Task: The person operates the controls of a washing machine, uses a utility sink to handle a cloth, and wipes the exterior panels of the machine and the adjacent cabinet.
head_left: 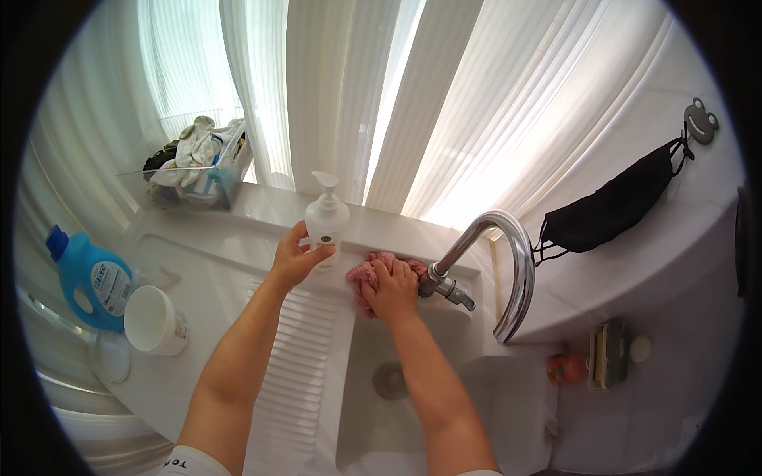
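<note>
My left hand point(296, 259) is closed round the lower body of a white pump bottle point(327, 218), which is upright at the back of the sink, just in front of the window ledge. Whether its base touches the surface I cannot tell. A crumpled pink cloth point(363, 279) lies on the sink's back rim, left of the tap. My right hand point(392, 292) presses down on that cloth, fingers curled over it and partly hiding it. Close to its right is the base of the chrome tap point(520, 254), whose spout arches over to the right.
Below my right arm is the sink basin point(373, 428), beside a ribbed washboard point(298, 381). At left stand a blue detergent bottle point(79, 278) and a white tub point(151, 321). A clear box point(202, 186) holds clothes. A black mask point(607, 206) hangs from a wall hook point(701, 123).
</note>
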### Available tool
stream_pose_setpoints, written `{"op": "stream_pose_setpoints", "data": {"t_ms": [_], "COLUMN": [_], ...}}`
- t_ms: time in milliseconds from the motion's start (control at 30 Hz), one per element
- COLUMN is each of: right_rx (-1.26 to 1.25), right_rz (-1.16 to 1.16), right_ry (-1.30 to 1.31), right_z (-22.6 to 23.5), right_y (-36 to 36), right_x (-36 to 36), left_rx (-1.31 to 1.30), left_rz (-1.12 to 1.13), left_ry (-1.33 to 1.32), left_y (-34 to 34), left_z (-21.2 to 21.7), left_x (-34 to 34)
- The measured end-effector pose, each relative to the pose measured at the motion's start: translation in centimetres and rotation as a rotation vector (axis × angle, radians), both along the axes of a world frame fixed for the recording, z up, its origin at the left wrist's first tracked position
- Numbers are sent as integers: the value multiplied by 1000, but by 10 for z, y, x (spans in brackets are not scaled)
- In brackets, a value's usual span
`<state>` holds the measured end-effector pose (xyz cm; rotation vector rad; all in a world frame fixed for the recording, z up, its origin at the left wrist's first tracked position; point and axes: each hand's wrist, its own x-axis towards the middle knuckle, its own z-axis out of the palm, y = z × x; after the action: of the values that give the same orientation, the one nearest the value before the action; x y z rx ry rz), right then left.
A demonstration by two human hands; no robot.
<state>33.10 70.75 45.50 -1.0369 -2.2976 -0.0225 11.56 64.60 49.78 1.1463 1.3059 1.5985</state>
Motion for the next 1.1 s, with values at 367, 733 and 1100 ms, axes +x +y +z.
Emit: {"op": "stream_pose_setpoints", "data": {"t_ms": [367,733,1100], "right_rx": [-443,13,-129], "right_rz": [-103,200,122], "right_ry": [94,54,269], "right_z": [10,-29,49], "right_y": [-67,-13,-55], "right_x": [73,38,9], "left_rx": [-78,244,-94], "left_rz": [242,507,721], "left_ry": [352,616,606], "left_y": [-9,-40,-2], "left_z": [-2,-52,-56], "left_x": [19,119,10]}}
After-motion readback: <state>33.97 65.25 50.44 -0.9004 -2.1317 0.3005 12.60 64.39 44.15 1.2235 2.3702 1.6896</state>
